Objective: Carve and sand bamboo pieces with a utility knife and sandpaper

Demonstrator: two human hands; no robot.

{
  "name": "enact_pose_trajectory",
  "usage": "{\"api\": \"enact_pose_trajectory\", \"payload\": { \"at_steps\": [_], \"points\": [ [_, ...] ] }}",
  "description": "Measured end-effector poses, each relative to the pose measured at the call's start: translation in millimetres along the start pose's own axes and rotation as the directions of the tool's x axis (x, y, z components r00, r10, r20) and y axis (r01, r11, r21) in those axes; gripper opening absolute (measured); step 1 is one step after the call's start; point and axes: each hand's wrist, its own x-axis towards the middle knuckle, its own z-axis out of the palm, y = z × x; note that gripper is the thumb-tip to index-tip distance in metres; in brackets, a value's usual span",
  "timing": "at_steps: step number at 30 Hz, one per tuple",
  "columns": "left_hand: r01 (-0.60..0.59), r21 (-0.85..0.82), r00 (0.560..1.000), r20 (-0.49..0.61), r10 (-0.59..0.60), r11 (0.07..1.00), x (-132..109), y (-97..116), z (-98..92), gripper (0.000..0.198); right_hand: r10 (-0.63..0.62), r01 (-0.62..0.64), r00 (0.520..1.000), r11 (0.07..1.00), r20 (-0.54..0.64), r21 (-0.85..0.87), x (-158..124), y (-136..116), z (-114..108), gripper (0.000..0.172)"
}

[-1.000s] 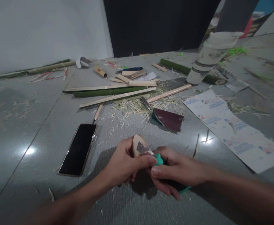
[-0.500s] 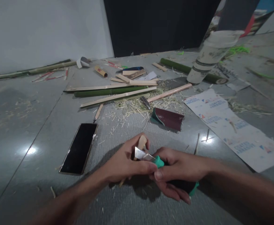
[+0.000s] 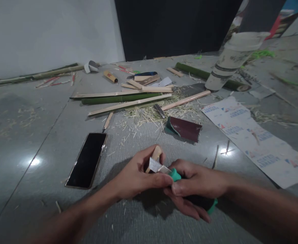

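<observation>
My left hand (image 3: 136,176) is closed round a small pale piece of bamboo (image 3: 155,156), thumb lying along its near side. My right hand (image 3: 197,184) grips a green-handled utility knife (image 3: 175,174); its short grey blade (image 3: 156,166) rests against the bamboo piece. The two hands meet just above the grey floor, near the middle of the view. The knife's rear end sticks out green under my right palm.
A black phone (image 3: 86,164) lies left of my hands. Beyond are a folded dark red sandpaper sheet (image 3: 184,128), bamboo strips and green poles (image 3: 123,99) amid shavings, a printed paper sheet (image 3: 253,139) at right and a lidded paper cup (image 3: 230,61).
The bamboo piece has turned in my left hand from showing its broad oval face to showing a narrow edge. The blade has shifted slightly along it. Both hands stay in place.
</observation>
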Motion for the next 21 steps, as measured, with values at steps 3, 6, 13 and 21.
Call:
{"api": "enact_pose_trajectory", "payload": {
  "at_steps": [3, 6, 13, 21],
  "points": [
    [-0.012, 0.000, 0.999, -0.041, 0.012, 1.000, -1.4, -1.4, 0.9, 0.048, -0.062, 0.060, 0.998, 0.997, -0.032, -0.040, 2.5, 3.3, 4.7, 0.065],
    [-0.061, -0.001, 0.991, -0.117, 0.060, 0.998, -2.3, -6.9, 2.8, 0.045, -0.236, 0.214, 0.960, 0.965, -0.148, -0.150, 2.2, -0.5, 6.9, 0.063],
    [-0.029, -0.124, 0.995, -0.097, 0.017, 0.992, -2.3, -17.0, 7.0, 0.046, -0.380, 0.325, 0.876, 0.920, -0.297, -0.219, -4.6, -12.5, -0.2, 0.053],
    [0.038, 0.012, 0.956, -0.292, -0.033, 0.999, 4.3, -8.1, -1.0, 0.017, -0.474, 0.411, 0.806, 0.879, -0.354, -0.241, 1.8, -11.4, -3.1, 0.042]
  ]
}}
